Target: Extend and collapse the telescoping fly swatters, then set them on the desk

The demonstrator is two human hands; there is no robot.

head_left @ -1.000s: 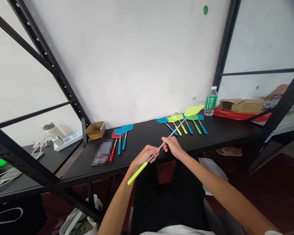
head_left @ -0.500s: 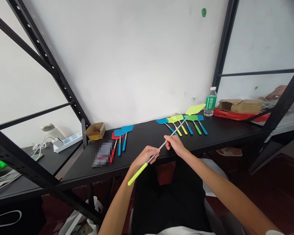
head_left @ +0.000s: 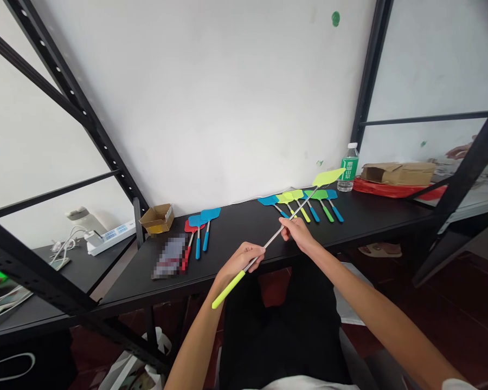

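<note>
Grasps yellow-green swatter (head_left: 274, 237) by metal rod (head_left: 274, 236) with left hand (head_left: 243, 258) near handle (head_left: 228, 290); pinches rod farther up with right hand (head_left: 297, 233). Slants over near edge of black table (head_left: 238, 230), toward far right. Looks light, stiff in rod, bendy in head (head_left: 327, 177); best held by handle. Shows open cardboard box (head_left: 158, 221) far left, green-labelled bottle (head_left: 348, 169) far right; can't make out contents of either.

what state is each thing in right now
held yellow swatter: slanted, gripped in both hands
left hand: closed on the metal rod
right hand: pinching the rod nearer the paddle
green swatter: lying down
red swatter: lying down, handle blurred
bottle: upright, capped, fill unclear
small cardboard box: open
power strip: charger plugged in
</note>
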